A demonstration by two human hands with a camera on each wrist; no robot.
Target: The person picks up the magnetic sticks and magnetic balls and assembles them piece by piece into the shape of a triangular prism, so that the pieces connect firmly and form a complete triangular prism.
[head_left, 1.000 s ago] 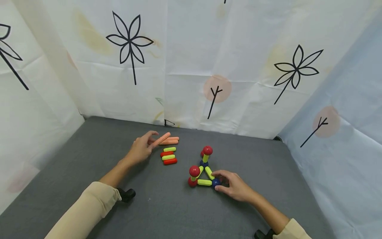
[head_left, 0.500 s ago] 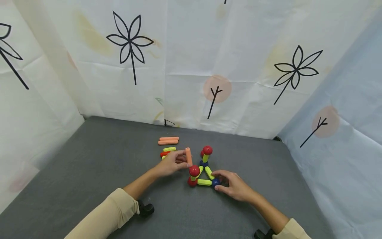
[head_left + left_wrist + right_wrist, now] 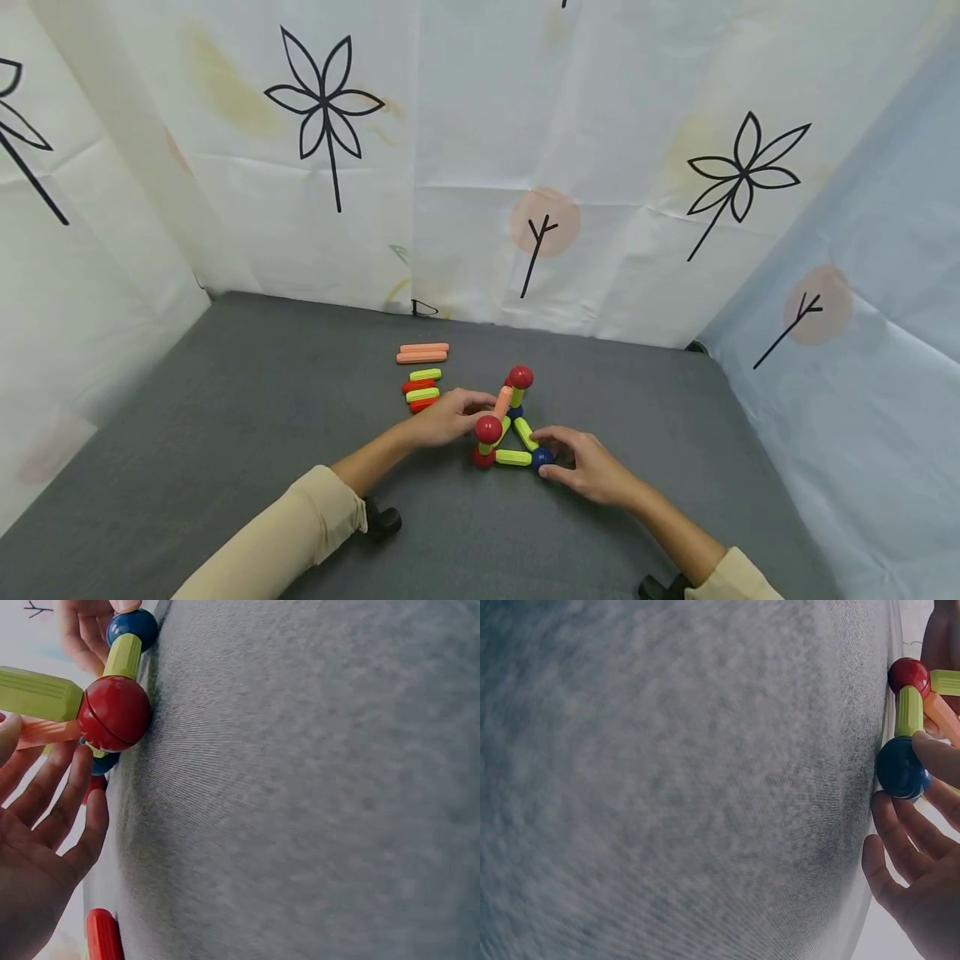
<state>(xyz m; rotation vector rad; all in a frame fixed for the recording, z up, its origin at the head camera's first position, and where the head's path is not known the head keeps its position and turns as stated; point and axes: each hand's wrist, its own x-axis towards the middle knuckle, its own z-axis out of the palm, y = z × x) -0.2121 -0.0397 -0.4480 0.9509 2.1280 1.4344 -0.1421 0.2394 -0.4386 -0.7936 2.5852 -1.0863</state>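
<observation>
A triangle of yellow-green rods [image 3: 513, 457] joined by magnetic balls lies on the table. Two short uprights rise from it, topped by a front red ball [image 3: 489, 429] and a back red ball [image 3: 521, 377]. My left hand [image 3: 442, 418] pinches an orange rod [image 3: 502, 402], held slanted between the uprights; its lower end is hidden behind the front red ball in the head view. In the left wrist view the orange rod [image 3: 49, 733] runs toward the base red ball [image 3: 116, 712]. My right hand [image 3: 588, 465] grips the blue ball [image 3: 901, 769] at the right corner.
Two orange rods [image 3: 422, 357] lie side by side toward the back of the grey table [image 3: 225, 400]. Before them is a row of short yellow-green and red rods [image 3: 422, 395], the nearest partly behind my left hand. White patterned cloth [image 3: 465, 150] walls the back and sides.
My left hand has carried an orange rod from the back pile rightward to the triangle, where the rod now slants between the uprights. My right hand has stayed at the blue ball.
</observation>
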